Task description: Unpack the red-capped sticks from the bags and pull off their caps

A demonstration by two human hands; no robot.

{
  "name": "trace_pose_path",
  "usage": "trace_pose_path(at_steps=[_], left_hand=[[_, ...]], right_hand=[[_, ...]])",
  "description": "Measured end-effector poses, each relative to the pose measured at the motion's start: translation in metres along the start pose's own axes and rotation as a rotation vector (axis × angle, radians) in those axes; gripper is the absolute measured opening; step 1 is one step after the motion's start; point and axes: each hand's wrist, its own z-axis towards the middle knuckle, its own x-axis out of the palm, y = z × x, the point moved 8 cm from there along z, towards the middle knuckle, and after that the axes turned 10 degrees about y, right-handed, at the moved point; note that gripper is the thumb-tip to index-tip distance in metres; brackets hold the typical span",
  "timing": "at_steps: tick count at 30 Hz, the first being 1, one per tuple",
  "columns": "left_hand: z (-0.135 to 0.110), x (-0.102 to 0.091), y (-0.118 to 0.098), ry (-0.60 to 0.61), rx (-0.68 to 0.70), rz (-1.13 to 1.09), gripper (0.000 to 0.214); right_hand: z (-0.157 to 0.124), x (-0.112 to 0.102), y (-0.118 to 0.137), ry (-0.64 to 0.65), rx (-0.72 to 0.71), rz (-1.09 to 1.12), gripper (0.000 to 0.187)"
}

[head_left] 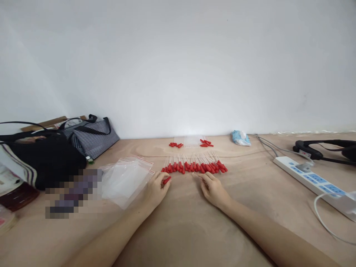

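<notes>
Between the fingertips of my left hand is a red rubber dropper bulb. My right hand pinches a thin clear dropper tube, its tip pointing left toward the bulb; the two are apart. Just beyond both hands lies a row of droppers, red bulbs toward me and thin clear tubes pointing away. Farther back, loose red bulbs sit in two small groups, one left and one right, with clear tubes between them.
Clear zip bags lie left of my left hand. A black bag and a striped bag stand at the far left. On the right are a power strip with cables, a black headset and a blue face mask.
</notes>
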Motion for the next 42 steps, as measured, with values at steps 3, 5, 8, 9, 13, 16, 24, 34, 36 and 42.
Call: trace_pose_path(at_steps=[3, 5, 8, 9, 13, 16, 24, 34, 36, 42], left_hand=[[0.008, 0.0, 0.007, -0.016, -0.047, 0.026, 0.009], [0.01, 0.001, 0.011, 0.001, -0.059, 0.018, 0.017], [0.01, 0.003, 0.014, 0.03, -0.102, -0.005, 0.026], [0.01, 0.002, 0.014, 0.03, -0.119, -0.005, 0.03], [0.016, -0.01, 0.009, -0.037, -0.093, 0.043, 0.028], [0.028, -0.016, 0.008, -0.077, -0.056, 0.13, 0.017], [0.046, -0.006, 0.019, -0.081, -0.077, 0.233, 0.017], [-0.011, -0.033, -0.011, -0.168, 0.175, 0.08, 0.012], [-0.021, -0.023, -0.026, -0.018, 0.263, 0.035, 0.01], [-0.032, -0.002, -0.057, 0.167, 0.416, 0.07, 0.012]], right_hand=[[0.005, 0.007, -0.001, 0.01, 0.049, -0.149, 0.025], [0.007, 0.01, -0.001, 0.018, 0.049, -0.198, 0.024], [0.007, 0.01, 0.001, 0.024, 0.029, -0.15, 0.024], [0.006, 0.01, 0.002, 0.031, 0.022, -0.122, 0.022], [0.005, 0.008, 0.008, 0.066, 0.0, -0.027, 0.016], [0.004, 0.004, 0.009, 0.064, -0.009, 0.057, 0.016], [-0.004, -0.016, -0.003, -0.097, 0.019, 0.132, 0.016], [-0.016, -0.035, 0.001, -0.218, -0.072, -0.002, 0.034], [-0.016, -0.034, 0.014, -0.16, -0.143, -0.078, 0.047], [-0.018, -0.019, 0.048, 0.04, -0.344, -0.196, 0.021]])
